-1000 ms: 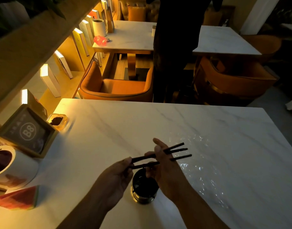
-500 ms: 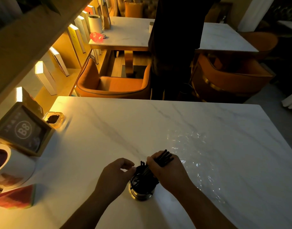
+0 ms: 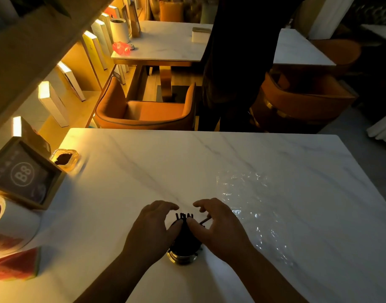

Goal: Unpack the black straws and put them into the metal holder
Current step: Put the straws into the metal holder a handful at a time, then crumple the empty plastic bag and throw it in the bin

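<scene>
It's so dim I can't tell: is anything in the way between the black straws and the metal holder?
Nothing visible does. The black straws already stand in the metal holder, tips poking up between the left hand and right hand, both thumbs against the bundle. One straw leans out rightward.
</scene>
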